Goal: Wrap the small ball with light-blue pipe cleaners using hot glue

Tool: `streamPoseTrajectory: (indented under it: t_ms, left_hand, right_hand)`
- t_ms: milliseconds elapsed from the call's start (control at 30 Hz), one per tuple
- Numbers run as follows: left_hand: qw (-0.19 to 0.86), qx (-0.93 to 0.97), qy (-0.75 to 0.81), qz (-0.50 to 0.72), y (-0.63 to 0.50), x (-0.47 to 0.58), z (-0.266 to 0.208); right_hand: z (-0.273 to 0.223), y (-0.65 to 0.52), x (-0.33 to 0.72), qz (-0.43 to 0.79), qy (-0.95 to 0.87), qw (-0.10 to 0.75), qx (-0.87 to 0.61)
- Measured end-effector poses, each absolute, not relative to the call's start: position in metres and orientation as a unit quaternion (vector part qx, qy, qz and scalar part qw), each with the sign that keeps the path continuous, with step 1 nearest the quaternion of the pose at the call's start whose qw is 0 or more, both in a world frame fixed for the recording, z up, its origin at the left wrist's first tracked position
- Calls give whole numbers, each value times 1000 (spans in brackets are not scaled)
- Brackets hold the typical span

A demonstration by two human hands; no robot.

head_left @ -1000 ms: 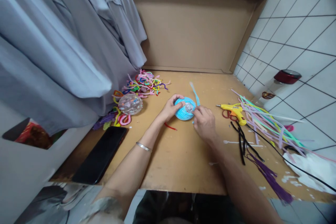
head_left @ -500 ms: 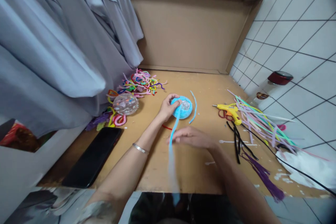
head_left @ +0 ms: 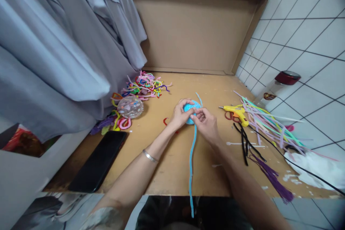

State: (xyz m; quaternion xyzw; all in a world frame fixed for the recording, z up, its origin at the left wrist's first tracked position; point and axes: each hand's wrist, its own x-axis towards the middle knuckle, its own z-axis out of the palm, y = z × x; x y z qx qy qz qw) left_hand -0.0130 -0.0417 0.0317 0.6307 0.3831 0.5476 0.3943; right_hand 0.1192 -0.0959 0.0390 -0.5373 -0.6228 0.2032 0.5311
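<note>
A round piece wrapped in light blue pipe cleaner (head_left: 189,107) is held above the middle of the table. My left hand (head_left: 181,113) grips its left side, fingers over the far edge and thumb on the near face. From the right, my right hand (head_left: 207,123) pinches the blue pipe cleaner (head_left: 192,161) at the round piece's near right edge. That strand hangs down past the table's front edge. Another short blue strand (head_left: 199,97) shows just behind the piece. A bit of red pipe cleaner (head_left: 165,120) lies beside my left wrist.
At right lie a yellow glue gun (head_left: 237,113), loose pastel pipe cleaners (head_left: 265,124), black strips (head_left: 244,143) and a purple tassel (head_left: 272,178). A red-lidded jar (head_left: 277,86) stands by the tiles. Left are a clear ball (head_left: 130,107), coloured scraps (head_left: 147,84) and a phone (head_left: 98,161).
My right hand has moved up and forward from the loose strand to the round piece and closed there. The strand has swung right and hangs still. The round piece has shifted slightly right.
</note>
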Motion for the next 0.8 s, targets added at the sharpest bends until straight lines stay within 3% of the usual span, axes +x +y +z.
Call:
streamPoseTrajectory:
  t_ms: [367,800]
  left_hand:
    - [512,556,372,539,-37,-23,40]
    - [444,611,416,507,-40,-27,47]
  right_hand:
    - [27,-85,116,408,-471,617,-481]
    - [25,-86,112,374,-499,615,-482]
